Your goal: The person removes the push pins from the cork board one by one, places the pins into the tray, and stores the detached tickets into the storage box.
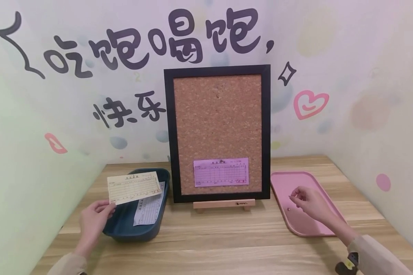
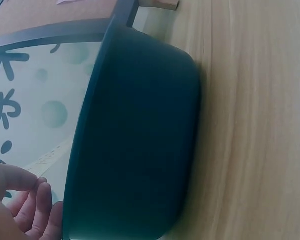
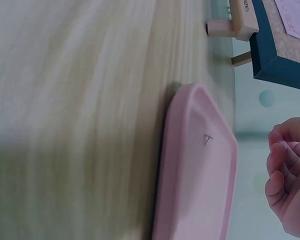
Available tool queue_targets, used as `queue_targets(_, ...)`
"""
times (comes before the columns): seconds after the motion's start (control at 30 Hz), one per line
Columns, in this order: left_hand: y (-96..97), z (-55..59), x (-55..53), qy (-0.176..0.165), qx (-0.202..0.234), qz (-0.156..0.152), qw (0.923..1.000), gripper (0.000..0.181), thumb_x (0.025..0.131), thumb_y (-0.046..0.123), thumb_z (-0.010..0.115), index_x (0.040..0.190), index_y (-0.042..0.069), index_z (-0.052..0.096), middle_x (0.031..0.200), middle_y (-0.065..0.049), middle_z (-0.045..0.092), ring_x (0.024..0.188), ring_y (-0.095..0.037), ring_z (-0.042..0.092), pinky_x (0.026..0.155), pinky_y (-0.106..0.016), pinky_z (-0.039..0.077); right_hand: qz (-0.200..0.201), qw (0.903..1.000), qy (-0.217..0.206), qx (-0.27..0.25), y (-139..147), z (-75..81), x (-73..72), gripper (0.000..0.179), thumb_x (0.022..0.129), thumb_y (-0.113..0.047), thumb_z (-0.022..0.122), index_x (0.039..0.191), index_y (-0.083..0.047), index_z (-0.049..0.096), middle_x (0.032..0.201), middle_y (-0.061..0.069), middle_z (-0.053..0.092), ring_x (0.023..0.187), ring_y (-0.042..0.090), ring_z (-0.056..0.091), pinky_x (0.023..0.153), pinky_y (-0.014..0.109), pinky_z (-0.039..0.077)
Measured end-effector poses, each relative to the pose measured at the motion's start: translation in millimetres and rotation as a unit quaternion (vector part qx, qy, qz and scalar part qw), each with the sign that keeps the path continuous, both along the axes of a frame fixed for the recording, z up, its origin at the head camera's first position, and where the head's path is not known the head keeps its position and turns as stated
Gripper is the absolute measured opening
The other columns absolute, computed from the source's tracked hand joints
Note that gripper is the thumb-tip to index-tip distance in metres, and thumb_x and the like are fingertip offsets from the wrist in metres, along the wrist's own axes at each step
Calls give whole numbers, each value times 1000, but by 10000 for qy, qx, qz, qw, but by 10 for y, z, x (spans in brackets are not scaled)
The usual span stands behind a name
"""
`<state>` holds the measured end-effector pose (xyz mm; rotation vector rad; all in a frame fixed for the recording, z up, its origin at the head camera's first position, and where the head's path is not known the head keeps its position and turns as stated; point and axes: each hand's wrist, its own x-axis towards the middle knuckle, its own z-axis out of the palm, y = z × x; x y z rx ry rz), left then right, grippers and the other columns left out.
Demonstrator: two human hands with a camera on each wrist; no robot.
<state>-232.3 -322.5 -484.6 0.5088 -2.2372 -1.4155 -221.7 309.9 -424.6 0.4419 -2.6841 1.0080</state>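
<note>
Left grip (image 1: 95, 217) pinches cream slip (image 1: 134, 186) over bin rim (image 1: 130, 236); right grip (image 1: 306, 201) above tray (image 1: 296, 181), hold unclear.

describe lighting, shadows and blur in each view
Head: bright, fairly even light, with a soft shadow on the tabletop near the pink tray; print on the cream slip too small to read. Left wrist: turned sideways, dimmer, the blue bin dark and almost featureless. Right wrist: sideways and dim, wood grain soft at the left.
</note>
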Motion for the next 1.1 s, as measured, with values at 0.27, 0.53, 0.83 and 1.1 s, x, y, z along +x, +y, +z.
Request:
queue_targets(0.27,336,347,200,-25,-94,-526,9986,31,80,20,68,93,-7,60,70,-1,67,57,-7,61,50,-19,50,-166,9991,-350,186,124,-97,28,4,82,-3,61,84,0,59,61,2,54,49,4,45,43,22,40)
queue_targets(0.53,652,738,429,-361,-316,-589,9971,25,81,6,63,95,-14,58,73,-15,67,55,-6,59,49,-18,48,-274,9980,-549,170,190,-187,66,5,82,-4,62,84,0,60,62,0,54,49,4,44,42,22,40)
queue_targets(0.83,717,767,463,-809,-766,-1113,9875,27,80,8,64,94,-14,59,77,-18,68,57,-10,60,51,-20,48,-478,9957,-730,324,207,-289,96,5,81,-8,64,83,-4,60,67,-1,55,55,5,44,47,21,39)
queue_targets(1.1,757,768,486,-805,-806,-1266,9854,24,79,6,65,91,-14,59,77,-18,67,56,-9,59,50,-20,48,-354,9976,-463,362,227,-389,126,5,79,-7,65,80,-6,61,65,-4,53,56,2,43,50,21,38)
